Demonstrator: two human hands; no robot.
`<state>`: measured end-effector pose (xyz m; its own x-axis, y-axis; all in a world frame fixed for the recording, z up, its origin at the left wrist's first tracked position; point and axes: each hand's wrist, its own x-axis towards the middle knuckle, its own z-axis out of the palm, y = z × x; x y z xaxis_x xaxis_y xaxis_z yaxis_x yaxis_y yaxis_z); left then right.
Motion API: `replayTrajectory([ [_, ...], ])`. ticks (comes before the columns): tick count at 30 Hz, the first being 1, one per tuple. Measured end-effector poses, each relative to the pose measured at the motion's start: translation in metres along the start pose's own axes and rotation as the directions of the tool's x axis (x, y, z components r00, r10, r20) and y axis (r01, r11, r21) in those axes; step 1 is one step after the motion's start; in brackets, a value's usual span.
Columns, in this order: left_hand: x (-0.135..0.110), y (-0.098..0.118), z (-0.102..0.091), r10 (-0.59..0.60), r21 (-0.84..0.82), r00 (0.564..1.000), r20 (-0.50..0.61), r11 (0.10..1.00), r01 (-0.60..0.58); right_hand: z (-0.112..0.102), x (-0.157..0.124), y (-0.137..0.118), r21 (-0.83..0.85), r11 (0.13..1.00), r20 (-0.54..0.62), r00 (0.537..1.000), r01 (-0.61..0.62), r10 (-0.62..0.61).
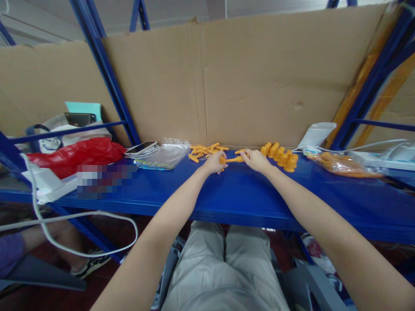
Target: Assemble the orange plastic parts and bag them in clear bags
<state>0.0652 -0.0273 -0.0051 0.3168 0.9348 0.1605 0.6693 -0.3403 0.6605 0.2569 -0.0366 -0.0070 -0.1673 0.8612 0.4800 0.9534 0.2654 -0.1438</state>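
Two bare hands met over the far part of a blue desk, and the twisted orange piece lay between them, in front of the cardboard panel. The left hand was curled around its near-left end, probably to steady it. The right hand had its fingertips pinched on orange plastic at the opposite side, perhaps for finer control; whether that was the same piece or a second one could not be told.

To the left, branching orange pieces lay in a loose heap with bits of chain among them, apparently left unsorted within easy reach. Flared orange cups stood close together at the right, their wide ends down, which likely kept them stable. Beyond them, a clear bag held more orange parts together.

The phone with its white cable and a flat plastic packet lay farther left, seemingly set aside so that the space before the person remained usable.
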Motion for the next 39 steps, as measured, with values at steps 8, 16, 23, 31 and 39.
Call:
replayTrajectory([
  [8,-0.004,0.004,-0.001,-0.011,-0.005,1.0,-0.004,1.0,0.011,-0.003,-0.001,-0.007,-0.079,0.996,0.015,0.999,-0.028,0.029],
  [16,-0.005,0.004,-0.001,0.015,0.019,1.0,-0.004,1.0,-0.014,0.001,0.007,-0.003,-0.084,0.996,0.049,0.998,-0.034,0.038],
  [23,-0.004,0.001,-0.001,0.059,0.105,0.998,-0.038,0.993,-0.054,0.007,0.012,0.004,0.129,0.98,0.157,0.979,-0.154,0.133],
  [31,0.0,0.003,0.001,0.0,-0.077,1.0,0.005,0.997,0.001,0.002,0.005,-0.001,0.193,0.98,-0.114,0.991,-0.053,0.076],
  [39,-0.004,0.005,0.0,0.026,-0.143,0.997,0.072,0.99,-0.015,0.0,0.003,-0.001,0.0,0.998,-0.117,0.991,-0.068,0.067],
])
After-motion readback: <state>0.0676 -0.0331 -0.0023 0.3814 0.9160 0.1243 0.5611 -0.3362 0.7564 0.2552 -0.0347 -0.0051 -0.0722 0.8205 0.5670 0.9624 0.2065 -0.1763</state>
